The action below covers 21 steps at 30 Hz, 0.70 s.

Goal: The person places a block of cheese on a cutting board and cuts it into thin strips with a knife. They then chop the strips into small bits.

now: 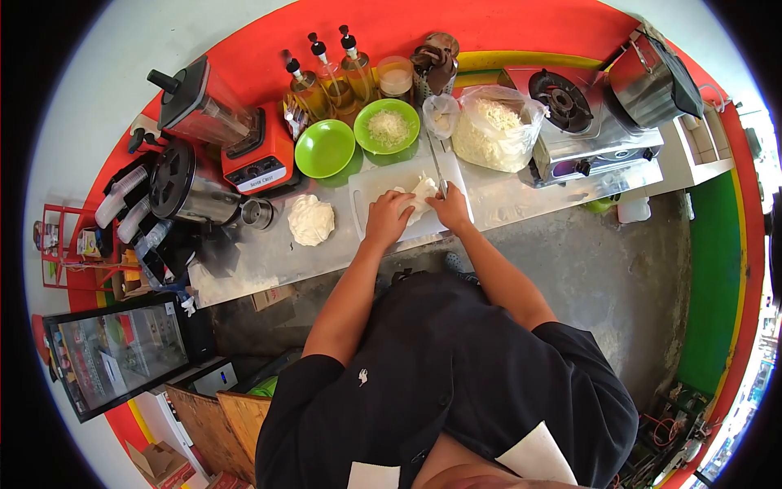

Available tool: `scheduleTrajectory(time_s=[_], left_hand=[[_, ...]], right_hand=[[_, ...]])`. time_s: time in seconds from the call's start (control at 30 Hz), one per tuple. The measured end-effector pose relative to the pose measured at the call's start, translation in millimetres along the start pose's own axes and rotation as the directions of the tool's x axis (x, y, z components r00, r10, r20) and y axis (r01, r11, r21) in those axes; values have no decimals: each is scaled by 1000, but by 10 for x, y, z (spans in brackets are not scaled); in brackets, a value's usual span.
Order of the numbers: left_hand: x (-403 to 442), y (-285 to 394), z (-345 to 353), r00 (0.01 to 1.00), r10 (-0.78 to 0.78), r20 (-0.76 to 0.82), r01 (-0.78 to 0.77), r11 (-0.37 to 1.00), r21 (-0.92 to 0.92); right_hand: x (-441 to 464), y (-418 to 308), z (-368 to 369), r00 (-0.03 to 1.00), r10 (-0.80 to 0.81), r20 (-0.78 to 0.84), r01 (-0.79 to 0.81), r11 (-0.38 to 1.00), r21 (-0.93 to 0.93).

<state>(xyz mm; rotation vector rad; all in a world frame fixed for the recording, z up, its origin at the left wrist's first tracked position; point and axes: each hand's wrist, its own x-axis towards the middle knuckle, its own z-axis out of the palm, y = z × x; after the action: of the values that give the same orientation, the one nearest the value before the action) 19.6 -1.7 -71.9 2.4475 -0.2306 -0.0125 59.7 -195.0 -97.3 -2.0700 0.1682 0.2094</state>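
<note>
A white cutting board (371, 186) lies on the metal counter. On it is a piece of white cheese (421, 196), pale and folded-looking. My left hand (389, 215) rests against the cheese's left side, fingers bent onto it. My right hand (450, 208) is closed around the handle of a knife (437, 161), whose blade points away from me along the cheese's right side. The handle is mostly hidden by the hand. Left of the board sits a larger rounded white lump (311, 220), similar in colour. Behind the board, one green bowl (384, 147) holds white shreds.
Another green bowl (325, 149) stands beside the first. A bag of white shreds (498, 134) and a small tied bag (441, 116) are at the back. Oil bottles (332, 80), a red blender (259, 155) and a steel pot (199, 187) stand left; a gas stove (586, 130) is right.
</note>
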Motion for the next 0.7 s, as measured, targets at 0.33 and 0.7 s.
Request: scheduleTrajectory(time_s=[0.33, 0.7], left_hand=[[112, -8, 101, 985, -126, -115, 139, 983, 120], [188, 199, 45, 938, -344, 47, 338, 935, 106]], right_hand=[[-97, -9, -83, 991, -87, -103, 73, 989, -131], [-199, -176, -508, 981, 23, 193, -2, 994, -113]])
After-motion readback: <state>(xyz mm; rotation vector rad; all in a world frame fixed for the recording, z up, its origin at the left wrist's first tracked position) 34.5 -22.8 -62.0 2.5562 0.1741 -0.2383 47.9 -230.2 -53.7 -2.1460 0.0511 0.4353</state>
